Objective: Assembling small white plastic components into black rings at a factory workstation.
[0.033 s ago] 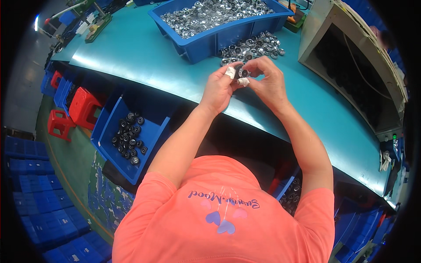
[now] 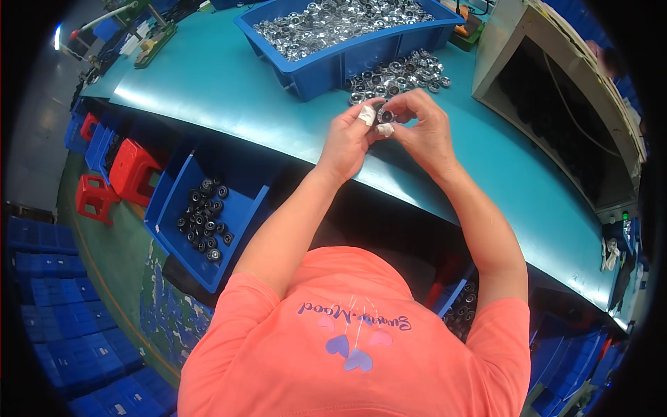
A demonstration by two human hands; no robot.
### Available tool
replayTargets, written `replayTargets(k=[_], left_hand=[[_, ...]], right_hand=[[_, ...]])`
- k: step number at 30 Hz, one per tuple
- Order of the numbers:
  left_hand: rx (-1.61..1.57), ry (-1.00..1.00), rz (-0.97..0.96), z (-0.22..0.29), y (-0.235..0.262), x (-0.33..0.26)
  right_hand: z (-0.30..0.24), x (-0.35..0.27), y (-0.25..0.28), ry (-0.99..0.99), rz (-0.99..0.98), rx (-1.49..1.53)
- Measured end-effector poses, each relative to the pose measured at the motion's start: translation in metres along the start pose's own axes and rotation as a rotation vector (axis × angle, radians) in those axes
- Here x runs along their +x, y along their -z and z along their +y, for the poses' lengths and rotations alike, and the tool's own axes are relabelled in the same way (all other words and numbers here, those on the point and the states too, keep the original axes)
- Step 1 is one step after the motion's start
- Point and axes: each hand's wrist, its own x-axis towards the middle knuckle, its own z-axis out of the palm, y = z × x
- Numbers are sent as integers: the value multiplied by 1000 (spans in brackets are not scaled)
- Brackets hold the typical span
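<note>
Over the front part of the table, my two hands meet at a small black wheel with a silvery hub [image 2: 387, 116]. My left hand [image 2: 344, 144] is closed on its left side, a white wrap round a finger. From the right, my right hand [image 2: 431, 135] pinches the wheel between thumb and fingers, and its thumb carries a white wrap too. Whether the wheel is one piece or two parts held together I cannot tell. Just beyond the hands lies a loose pile of shiny clear-and-black wheel pieces [image 2: 408, 75], beside a blue bin [image 2: 379, 64] heaped with more.
A beige box-like housing [image 2: 495, 59] with a dark opening stands on the green table [image 2: 208, 87] at right. Below the table's edge, a blue bin [image 2: 243, 240] holds several black wheels [image 2: 206, 221]. Red stools [image 2: 132, 167] and stacked blue crates [image 2: 87, 351] are at left.
The wheel has turned very slightly between my fingers. Otherwise hands, arms and bins look the same.
</note>
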Motion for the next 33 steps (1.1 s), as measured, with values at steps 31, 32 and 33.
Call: replayTargets(k=[31, 32, 33], left_hand=[[527, -263, 74, 8, -8, 2], [547, -231, 54, 9, -4, -1], [568, -200, 34, 10, -2, -1]], right_hand=[[11, -5, -4, -220, -108, 167], [12, -3, -2, -247, -139, 176], [14, -1, 0, -258, -142, 188]])
